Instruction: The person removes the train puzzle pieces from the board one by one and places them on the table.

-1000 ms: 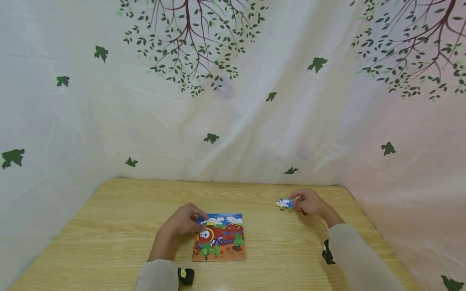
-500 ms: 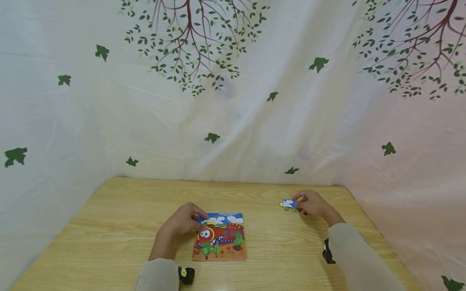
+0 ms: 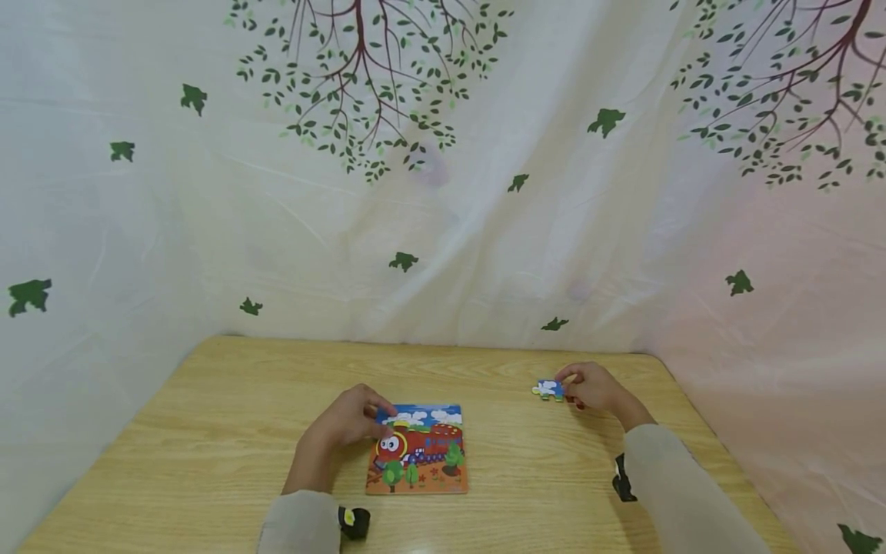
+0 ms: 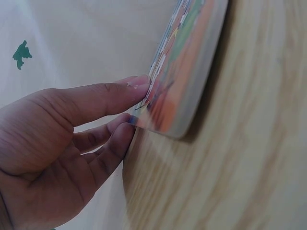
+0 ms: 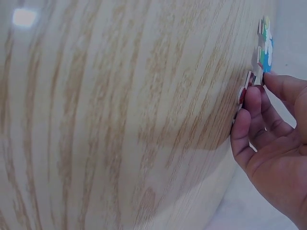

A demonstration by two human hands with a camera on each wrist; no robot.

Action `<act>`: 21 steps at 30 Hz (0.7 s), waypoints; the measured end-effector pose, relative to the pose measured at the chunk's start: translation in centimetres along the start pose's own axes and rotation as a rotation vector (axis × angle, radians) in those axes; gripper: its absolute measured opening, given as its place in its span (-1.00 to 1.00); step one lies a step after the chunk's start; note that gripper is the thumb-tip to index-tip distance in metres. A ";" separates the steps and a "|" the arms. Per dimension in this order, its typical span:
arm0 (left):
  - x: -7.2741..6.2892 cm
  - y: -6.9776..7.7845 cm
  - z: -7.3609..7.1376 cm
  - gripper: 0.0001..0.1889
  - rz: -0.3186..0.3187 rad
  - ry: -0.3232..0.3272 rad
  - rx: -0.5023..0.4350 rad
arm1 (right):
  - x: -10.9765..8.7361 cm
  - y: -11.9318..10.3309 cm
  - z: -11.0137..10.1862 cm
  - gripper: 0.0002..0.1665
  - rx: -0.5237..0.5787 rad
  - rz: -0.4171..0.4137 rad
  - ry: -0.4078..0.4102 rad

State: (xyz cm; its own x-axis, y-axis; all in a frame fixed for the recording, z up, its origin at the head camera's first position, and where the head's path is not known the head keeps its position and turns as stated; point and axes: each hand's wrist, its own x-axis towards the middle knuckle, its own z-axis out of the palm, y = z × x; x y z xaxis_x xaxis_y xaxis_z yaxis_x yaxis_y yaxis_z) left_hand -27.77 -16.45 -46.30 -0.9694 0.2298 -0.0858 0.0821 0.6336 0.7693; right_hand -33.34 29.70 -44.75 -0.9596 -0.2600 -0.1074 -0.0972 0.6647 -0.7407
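Starting from the left of the wooden table [image 3: 208,454], the left hand [image 3: 346,415] is reaching in to a square picture board [image 3: 429,462] printed with a red train; its fingertips are pinching the board's left edge close to the far left corner, one digit bearing on the printed face and others bending against the edge. The board is lying flat near the middle of the table, well short of the far edge. It is looking thin, stiff and light, with a smooth, slightly shiny face that is likely sliding easily on the wood, so an edge or a corner is offering a better hold than the middle. Further right, toward the table's far right corner and well apart from the board, a jigsaw piece [image 3: 548,388] with white cloud on blue is pointing its knobs left and toward the near side. The right hand [image 3: 591,387] is pinching it at its right edge, while its other fingers are bending close together against a red-printed part [image 5: 242,94]; whether that is belonging to a separate piece is hard to tell. The piece is seeming rigid and very light, its narrow knobs probably being its weakest places, so the plain broad side is suiting a grip better, with pressure kept gentle.
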 end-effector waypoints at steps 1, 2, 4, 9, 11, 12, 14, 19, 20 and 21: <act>0.0 0.0 0.0 -0.80 -0.001 0.000 -0.002 | 0.0 0.0 0.0 -0.70 0.001 0.001 -0.001; 0.0 0.0 0.0 -0.80 -0.002 0.000 -0.005 | 0.0 0.0 0.0 -0.70 0.004 0.005 0.001; 0.0 0.1 0.0 -0.80 -0.003 0.000 -0.009 | 0.0 0.0 0.0 -0.70 0.009 0.009 0.004; -0.1 0.1 0.0 -0.79 -0.001 -0.001 -0.014 | -0.1 0.1 -0.2 -0.71 0.006 0.020 0.013; -0.1 0.0 0.0 -0.79 -0.001 -0.002 -0.013 | -0.1 0.2 -0.2 -0.71 0.006 0.029 0.013; -0.1 0.0 0.0 -0.79 -0.002 -0.001 -0.011 | -0.1 0.2 -0.3 -0.72 0.005 0.032 0.014; -0.1 0.0 0.0 -0.80 -0.001 0.000 -0.008 | -0.1 0.3 -0.4 -0.72 -0.002 0.022 0.014; -0.1 0.0 0.1 -0.79 -0.003 0.001 -0.016 | 0.0 0.2 -0.5 -0.70 -0.019 -0.015 0.002; -0.1 0.0 0.1 -0.79 -0.003 0.002 -0.016 | 0.1 0.1 -0.5 -0.70 -0.024 -0.021 0.000; -0.1 -0.1 0.1 -0.79 -0.001 0.001 -0.014 | 0.2 0.0 -0.4 -0.69 -0.032 -0.025 -0.002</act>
State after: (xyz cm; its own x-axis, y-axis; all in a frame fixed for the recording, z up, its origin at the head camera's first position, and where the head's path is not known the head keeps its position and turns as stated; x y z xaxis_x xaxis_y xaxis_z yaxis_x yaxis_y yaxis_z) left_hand -27.64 -16.46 -46.39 -0.9699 0.2280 -0.0859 0.0776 0.6232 0.7782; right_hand -33.60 29.94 -44.48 -0.9562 -0.2785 -0.0907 -0.1296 0.6801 -0.7216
